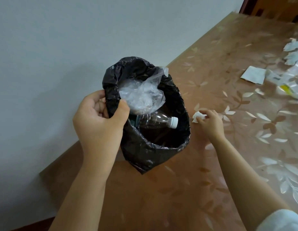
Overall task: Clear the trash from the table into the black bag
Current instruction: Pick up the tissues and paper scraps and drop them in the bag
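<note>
Your left hand point(98, 124) grips the black bag point(178, 104) rim. Your right hand point(210, 122), just beside the bag, pinches a crumpled tissue point(197, 116).

The table point(203, 189) wears a brown cover patterned with pale leaves and runs along a plain wall. A black bag point(155, 154) stands open near its wall-side edge, with a small crumpled white wad point(198, 116) just beside it. Toward the far right lie scattered paper scraps point(253, 75), perhaps torn wrappers, too blurred to tell.
</note>
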